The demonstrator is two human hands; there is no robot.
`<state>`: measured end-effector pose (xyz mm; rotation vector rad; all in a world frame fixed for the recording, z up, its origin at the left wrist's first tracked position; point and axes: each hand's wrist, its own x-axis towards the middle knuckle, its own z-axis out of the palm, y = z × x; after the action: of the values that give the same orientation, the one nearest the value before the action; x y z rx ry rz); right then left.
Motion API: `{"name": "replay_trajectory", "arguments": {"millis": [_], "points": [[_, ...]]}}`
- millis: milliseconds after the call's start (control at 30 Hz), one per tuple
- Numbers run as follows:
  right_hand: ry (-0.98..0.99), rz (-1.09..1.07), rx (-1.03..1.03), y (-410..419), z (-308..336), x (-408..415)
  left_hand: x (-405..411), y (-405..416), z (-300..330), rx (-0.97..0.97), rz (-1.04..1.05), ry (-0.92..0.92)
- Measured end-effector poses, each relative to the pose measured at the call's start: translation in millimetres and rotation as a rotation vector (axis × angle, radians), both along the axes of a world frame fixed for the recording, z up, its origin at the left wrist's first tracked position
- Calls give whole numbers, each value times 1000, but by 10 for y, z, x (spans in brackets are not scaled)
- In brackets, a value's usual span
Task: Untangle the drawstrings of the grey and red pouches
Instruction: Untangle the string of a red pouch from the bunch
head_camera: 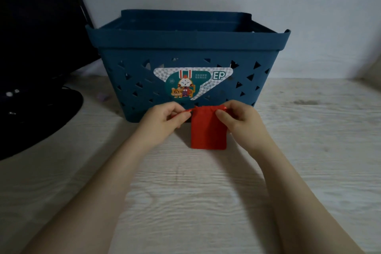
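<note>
1. The red pouch (208,130) hangs at the frame's centre, just in front of the blue perforated basket (185,68), its lower edge on or just above the pale wood-grain bench (195,192).
2. The left hand (167,115) has its grip pinched on the red drawstring (186,111) left of the pouch mouth.
3. The right hand (237,117) has its grip clamped on the pouch's top right corner, probably steadying it while the cord is worked free.
4. No grey pouch is in view.
</note>
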<state>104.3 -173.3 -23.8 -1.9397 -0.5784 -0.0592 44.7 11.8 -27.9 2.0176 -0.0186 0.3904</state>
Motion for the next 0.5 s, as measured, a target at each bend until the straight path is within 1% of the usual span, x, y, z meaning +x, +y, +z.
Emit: {"name": "replay_trajectory", "arguments": {"millis": [67, 133, 200, 267, 333, 433, 500], "points": [[34, -13, 35, -34, -3, -3, -9, 18, 23, -1, -5, 27], [73, -18, 86, -58, -12, -8, -18, 0, 33, -80, 11, 45], [121, -7, 126, -60, -21, -10, -27, -47, 45, -252, 74, 41], [170, 13, 149, -49, -33, -17, -36, -110, 61, -560, 118, 39], [144, 28, 87, -49, -43, -23, -40, -163, 80, -839, 126, 59], [3, -3, -116, -64, -45, -9, -52, -185, 123, -1026, 106, 84], [-60, -37, -209, -73, -47, 7, -59, -178, 150, -1122, 106, 94]]}}
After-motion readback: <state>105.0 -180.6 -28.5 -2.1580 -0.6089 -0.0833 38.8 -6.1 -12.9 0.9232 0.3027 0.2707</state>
